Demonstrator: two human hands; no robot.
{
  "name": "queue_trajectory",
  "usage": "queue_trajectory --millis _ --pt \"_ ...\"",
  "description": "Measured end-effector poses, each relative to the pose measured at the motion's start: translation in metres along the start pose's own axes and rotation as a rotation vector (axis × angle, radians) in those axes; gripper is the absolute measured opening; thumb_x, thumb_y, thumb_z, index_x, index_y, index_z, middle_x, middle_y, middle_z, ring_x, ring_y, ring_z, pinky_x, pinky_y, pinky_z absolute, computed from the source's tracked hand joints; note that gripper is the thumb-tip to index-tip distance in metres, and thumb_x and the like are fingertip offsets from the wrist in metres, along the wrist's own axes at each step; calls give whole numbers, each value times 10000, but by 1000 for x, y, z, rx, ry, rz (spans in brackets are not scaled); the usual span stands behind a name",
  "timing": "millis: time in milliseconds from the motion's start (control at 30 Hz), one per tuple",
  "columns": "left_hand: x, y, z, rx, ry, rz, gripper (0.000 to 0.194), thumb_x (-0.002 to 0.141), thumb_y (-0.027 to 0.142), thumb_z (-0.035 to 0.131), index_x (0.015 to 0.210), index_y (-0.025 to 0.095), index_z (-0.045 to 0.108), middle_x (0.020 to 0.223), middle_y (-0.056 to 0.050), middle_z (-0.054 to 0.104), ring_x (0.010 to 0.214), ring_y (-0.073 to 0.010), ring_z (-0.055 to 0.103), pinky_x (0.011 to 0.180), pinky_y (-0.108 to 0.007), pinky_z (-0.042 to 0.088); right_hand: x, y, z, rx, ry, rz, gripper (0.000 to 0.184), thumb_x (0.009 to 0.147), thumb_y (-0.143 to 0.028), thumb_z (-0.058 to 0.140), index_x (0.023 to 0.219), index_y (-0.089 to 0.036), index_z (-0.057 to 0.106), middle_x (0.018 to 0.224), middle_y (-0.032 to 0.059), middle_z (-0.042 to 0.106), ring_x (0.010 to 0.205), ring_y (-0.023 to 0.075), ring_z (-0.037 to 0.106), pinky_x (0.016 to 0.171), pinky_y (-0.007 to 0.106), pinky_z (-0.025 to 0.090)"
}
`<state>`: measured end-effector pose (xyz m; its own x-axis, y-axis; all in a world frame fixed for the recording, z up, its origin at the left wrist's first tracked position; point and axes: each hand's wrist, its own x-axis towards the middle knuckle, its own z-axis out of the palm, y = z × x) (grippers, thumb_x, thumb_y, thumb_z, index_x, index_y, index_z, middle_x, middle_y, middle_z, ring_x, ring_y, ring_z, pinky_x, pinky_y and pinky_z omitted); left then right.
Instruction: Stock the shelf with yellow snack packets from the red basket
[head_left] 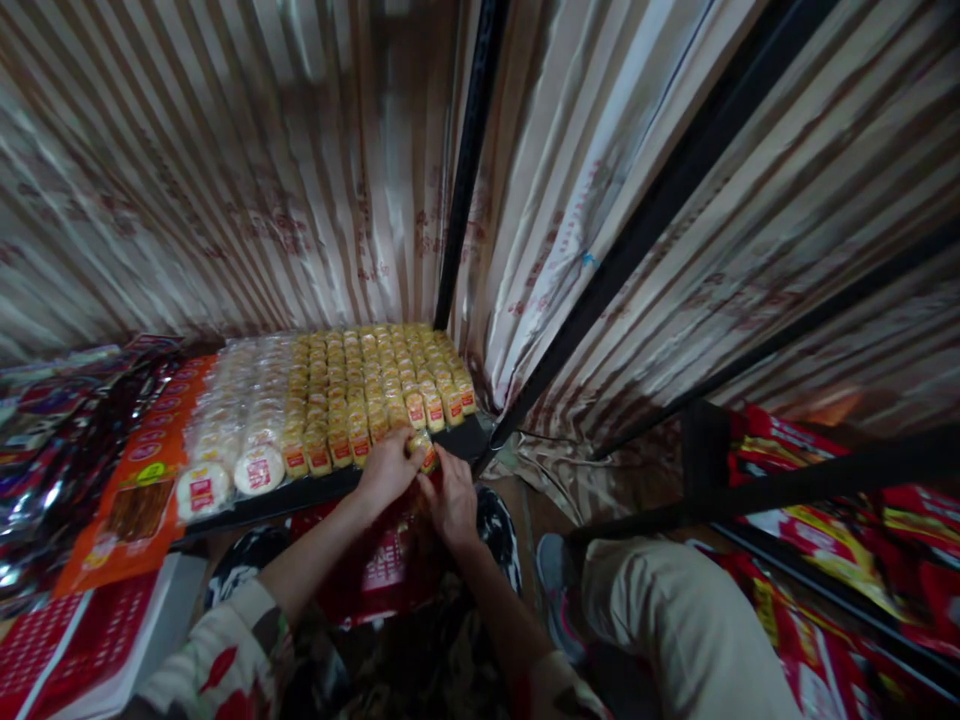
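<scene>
The left hand (391, 470) and right hand (454, 500) together grip a yellow pack (420, 443) at the shelf's (466, 438) front edge, its red label (429, 461) unreadable. The yellow rows (360, 390) and white packs (260, 468) also bear illegible red labels. The orange pouch (146, 452) shows brown strips (139, 510); the red bag's (351, 580) contents are hidden.

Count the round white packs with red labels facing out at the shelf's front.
2. One round white plastic-wrapped pack with a red label is beside the long orange packet; the second is beside the small yellow wrapped packs. More may be hidden behind.
</scene>
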<state>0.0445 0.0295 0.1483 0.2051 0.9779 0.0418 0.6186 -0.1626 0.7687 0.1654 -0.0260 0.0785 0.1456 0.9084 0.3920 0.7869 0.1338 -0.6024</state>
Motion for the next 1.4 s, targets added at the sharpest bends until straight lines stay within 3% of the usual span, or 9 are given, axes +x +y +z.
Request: queue_trajectory --millis 133,233,367,500,700,900,1267,1400 --pt "19 10 0 -33 -9 4 289 749 231 570 1033 198 608 923 -70 642 876 -204 583 846 -306 423 18 6 6 -34 14 56 425 843 -306 482 1239 -149 478 1082 119 599 990 239 508 892 380 421" --pt "25 12 2 46 22 94 334 797 225 508 1125 180 549 1075 -95 582 953 -206 565 885 -326 430 31 8 11 -31 3 125 455 827 -305 495 1251 -145 455 1047 114 609 972 233 524 877 361 427" --pt "15 7 8 151 71 192 354 852 209 392 1185 154 499 1215 -135 481 1053 -223 532 924 -365 439 42 8 20 16 -8 201 424 800 -230 497 1211 -139 446 1027 109 610 962 212 542 856 323 434" --pt "2 -5 17 213 -40 246 361 854 164 352 1167 190 529 1231 -108 508 1081 -205 534 957 -346 438 48 6 28 5 -9 240 345 773 -188 479 1118 -174 469 960 86 593 924 213 541 810 321 438" --pt "1 -22 28 213 -117 217 435 814 97 348 1203 182 523 1301 -90 499 1215 -192 456 1055 -352 364 53 9 35 31 53 139 311 707 -98 449 1004 -181 487 995 83 540 973 215 480 883 352 407" --pt "1 -29 35 102 -144 186 516 766 57 364 1257 154 486 1378 -101 431 1273 -195 401 1084 -347 325 47 17 38 109 100 105 236 776 -130 431 981 -182 537 996 91 526 995 217 470 895 365 408" --pt "5 -33 46 -13 -137 126 475 792 121 374 1252 95 489 1357 -160 451 1269 -219 408 1080 -373 325 47 18 41 75 -24 135 235 828 -180 404 983 -173 580 928 71 607 897 191 528 834 294 425" --pt "7 -33 45 39 -129 121 478 814 150 351 1275 86 461 1364 -163 442 1272 -218 403 1083 -377 314 48 18 41 73 -18 139 314 849 -207 401 1124 -171 548 983 65 622 911 181 545 840 283 429"
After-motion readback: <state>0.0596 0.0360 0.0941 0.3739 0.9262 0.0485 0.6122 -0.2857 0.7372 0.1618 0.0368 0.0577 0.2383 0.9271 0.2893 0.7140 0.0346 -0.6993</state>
